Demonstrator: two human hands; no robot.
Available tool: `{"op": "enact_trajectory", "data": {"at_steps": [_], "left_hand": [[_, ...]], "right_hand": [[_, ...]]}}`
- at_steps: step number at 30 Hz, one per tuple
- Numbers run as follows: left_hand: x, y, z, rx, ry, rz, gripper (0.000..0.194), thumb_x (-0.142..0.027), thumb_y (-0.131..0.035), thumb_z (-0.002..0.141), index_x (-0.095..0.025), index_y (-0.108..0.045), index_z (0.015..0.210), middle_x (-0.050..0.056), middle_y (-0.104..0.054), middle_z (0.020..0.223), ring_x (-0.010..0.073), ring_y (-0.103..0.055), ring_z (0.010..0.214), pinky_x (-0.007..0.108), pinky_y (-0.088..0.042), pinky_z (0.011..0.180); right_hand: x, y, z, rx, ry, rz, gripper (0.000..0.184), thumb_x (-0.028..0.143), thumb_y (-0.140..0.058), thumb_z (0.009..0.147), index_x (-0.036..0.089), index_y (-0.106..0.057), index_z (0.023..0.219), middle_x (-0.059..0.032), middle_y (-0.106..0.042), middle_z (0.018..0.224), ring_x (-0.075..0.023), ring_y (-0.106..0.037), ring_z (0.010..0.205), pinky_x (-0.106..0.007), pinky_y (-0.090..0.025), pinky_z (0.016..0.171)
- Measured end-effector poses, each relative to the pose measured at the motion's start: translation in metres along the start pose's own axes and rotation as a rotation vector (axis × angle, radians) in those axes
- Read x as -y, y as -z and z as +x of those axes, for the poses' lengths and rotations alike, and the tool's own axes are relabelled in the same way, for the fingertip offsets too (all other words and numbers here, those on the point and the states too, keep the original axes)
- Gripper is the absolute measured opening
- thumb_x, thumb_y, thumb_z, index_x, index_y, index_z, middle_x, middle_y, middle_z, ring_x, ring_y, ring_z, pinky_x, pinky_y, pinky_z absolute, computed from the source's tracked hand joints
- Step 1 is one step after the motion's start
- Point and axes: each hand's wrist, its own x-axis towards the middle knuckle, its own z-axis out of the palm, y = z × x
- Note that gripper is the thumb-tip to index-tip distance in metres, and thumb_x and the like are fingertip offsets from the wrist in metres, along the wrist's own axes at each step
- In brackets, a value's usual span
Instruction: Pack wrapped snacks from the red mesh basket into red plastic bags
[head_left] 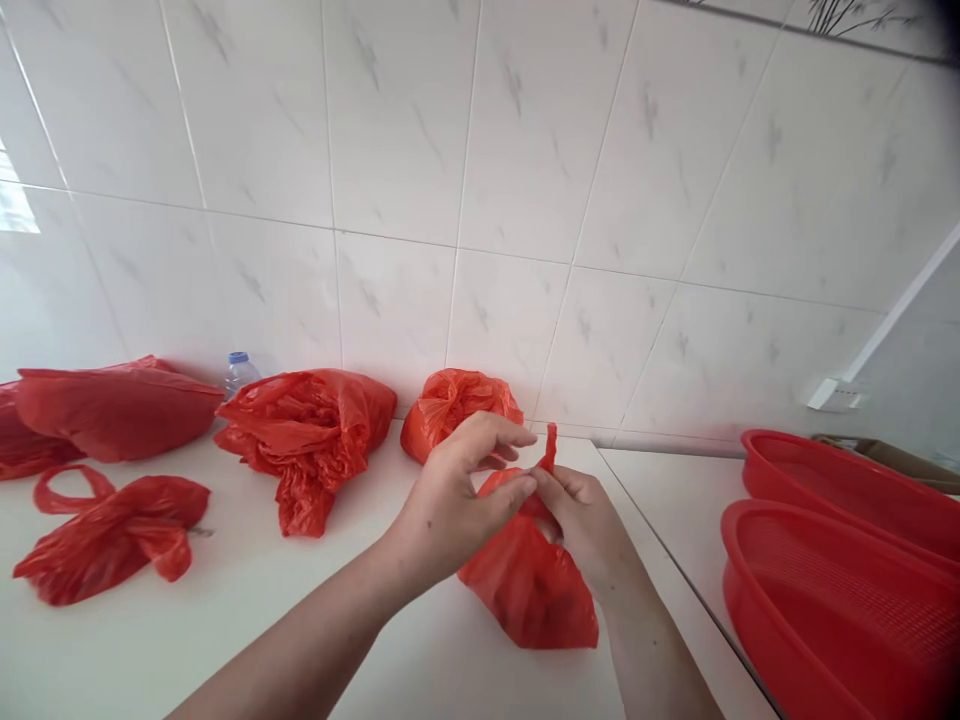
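Note:
A red plastic bag (531,590) with something inside, its contents hidden, rests on the white table in front of me. My right hand (581,515) pinches the bag's gathered top, and a short twisted end of plastic sticks up above the fingers. My left hand (466,485) is beside it with the fingers stretched out and apart from the thumb. Its thumb tip meets the right thumb at the neck of the bag. Whether the left thumb presses on plastic there is hard to see.
Behind my hands sits another red bag (461,400). To the left are a crumpled red bag (319,430), a full red bag (124,410), a bag with loop handles (112,535) and a clear bottle (240,373). Red plastic baskets (757,590) stand right, before a tiled wall (405,150).

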Motion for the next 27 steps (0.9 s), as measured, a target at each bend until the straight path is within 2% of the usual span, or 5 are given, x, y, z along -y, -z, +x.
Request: {"op": "enact_trajectory", "data": {"at_steps": [7,13,17,21,27], "left_hand": [[0.033,-0.013,-0.011,0.059,-0.096,0.295,0.011,-0.011,-0.064,0.076,-0.022,-0.063,0.077,0.001,-0.051,0.084,0.0161,-0.051,0.081,0.030,-0.046,0.072],[0.039,-0.012,-0.010,-0.079,0.115,-0.006,0.014,-0.026,-0.054,0.087,-0.020,-0.050,0.075,0.005,-0.053,0.114,0.0195,-0.048,0.110,0.033,-0.039,0.090],[0.046,-0.012,-0.010,0.044,0.294,-0.202,0.024,-0.037,-0.049,0.090,-0.020,-0.042,0.074,-0.003,-0.051,0.072,0.0113,-0.047,0.068,0.023,-0.039,0.064],[0.049,-0.015,-0.010,-0.005,0.355,-0.200,0.026,-0.037,-0.053,0.087,-0.019,-0.041,0.073,-0.007,-0.040,0.062,0.0080,-0.035,0.057,0.020,-0.030,0.054],[0.049,-0.022,-0.010,0.017,0.335,-0.199,0.021,-0.032,-0.057,0.085,-0.019,-0.044,0.075,-0.006,-0.044,0.066,0.0090,-0.040,0.061,0.021,-0.033,0.057]], "right_hand": [[-0.003,0.002,0.000,0.022,-0.063,0.096,0.039,0.046,-0.043,0.090,0.017,-0.051,0.064,0.0042,-0.044,0.047,-0.0070,-0.035,0.040,-0.020,-0.024,0.040],[-0.015,0.016,0.004,0.072,0.035,0.123,0.030,0.040,-0.048,0.088,0.018,-0.065,0.099,0.0037,-0.053,0.055,-0.0082,-0.043,0.046,-0.021,-0.035,0.047],[-0.018,0.026,0.004,0.122,0.094,0.014,0.039,0.035,-0.037,0.090,0.016,-0.070,0.082,-0.0003,-0.055,0.065,-0.0096,-0.045,0.055,-0.024,-0.039,0.056],[-0.018,0.022,0.003,0.037,0.028,-0.201,0.020,0.029,-0.055,0.080,0.022,-0.065,0.096,0.0022,-0.057,0.072,-0.0111,-0.051,0.063,-0.024,-0.042,0.060],[-0.028,0.015,0.012,-0.229,0.006,-0.457,0.037,0.020,-0.049,0.076,0.028,-0.066,0.107,0.0002,-0.066,0.081,-0.0144,-0.059,0.068,-0.028,-0.047,0.064]]}}
